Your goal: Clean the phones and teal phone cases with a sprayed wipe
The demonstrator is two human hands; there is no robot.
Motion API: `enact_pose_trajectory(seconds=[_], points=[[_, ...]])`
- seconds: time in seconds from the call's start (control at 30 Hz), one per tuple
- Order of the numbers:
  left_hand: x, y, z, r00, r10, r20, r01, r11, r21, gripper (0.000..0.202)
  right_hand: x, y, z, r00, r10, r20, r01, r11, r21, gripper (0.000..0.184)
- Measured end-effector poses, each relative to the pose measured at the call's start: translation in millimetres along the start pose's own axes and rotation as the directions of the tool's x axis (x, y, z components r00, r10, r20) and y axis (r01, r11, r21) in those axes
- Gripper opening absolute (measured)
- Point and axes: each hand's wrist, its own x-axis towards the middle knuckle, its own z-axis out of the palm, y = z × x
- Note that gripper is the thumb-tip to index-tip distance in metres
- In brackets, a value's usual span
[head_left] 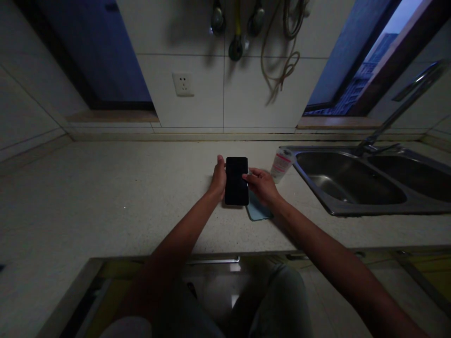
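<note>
The left hand point(219, 180) is curled along the left edge of a black-screened smartphone point(234, 185), its thumb pointing up. The right hand point(263, 186) has the right edge between bent fingers and a thumb laid over the dark screen. The phone is held above the middle of the pale, speckled counter point(141, 183). Just right of it, partly under the right hand, lies a light-blue flat piece point(259, 212) with rounded corners. Beyond that hand stands a translucent plastic container point(282, 163) with pink print, near a steel double-bowl sink point(331, 209) with a tall faucet point(382, 127). On the far tiled wall point(197, 110) are a socket point(183, 84), pipe valves and a looped hose. Windows flank it; buildings show through the right one. The room is dim.
</note>
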Motion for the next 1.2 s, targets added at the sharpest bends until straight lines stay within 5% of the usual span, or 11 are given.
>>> enact_pose_trajectory(seconds=[0.13, 0.3, 0.47, 0.6, 0.73, 0.93, 1.2], points=[[-10, -4, 4.8, 0.975, 0.201, -0.092, -0.169, 0.947, 0.272, 0.055, 4, 2, -4, 0.988, -0.094, -0.126, 0.093, 0.996, -0.017, 0.038], [-20, -12, 8.2, 0.99, 0.138, 0.041, -0.144, 0.949, 0.28, 0.081, 4, 0, -5, 0.949, -0.174, -0.265, 0.168, 0.985, -0.044, 0.044], [-19, -22, 7.6, 0.99, 0.116, 0.087, -0.129, 0.977, 0.172, 0.078, 0, 4, 1, 0.964, -0.225, -0.145, 0.21, 0.971, -0.112, 0.048], [-18, -19, 7.6, 0.991, -0.018, 0.136, 0.0, 0.991, 0.131, 0.064, -6, 7, 5, 0.965, -0.262, 0.018, 0.26, 0.945, -0.2, 0.051], [-17, -6, 8.1, 0.942, -0.213, 0.261, 0.233, 0.971, -0.049, 0.033, -12, 3, 4, 0.916, -0.355, 0.19, 0.402, 0.795, -0.455, 0.046], [-8, 7, 4.2, 0.903, -0.266, 0.337, 0.338, 0.925, -0.176, 0.047, -10, -2, -3, 0.755, -0.534, 0.382, 0.621, 0.395, -0.677, 0.032], [-7, 0, -0.1, 0.846, -0.341, 0.409, 0.409, 0.909, -0.088, 0.081, 0, -1, -14, 0.729, -0.622, 0.286, 0.545, 0.275, -0.792, 0.038]])
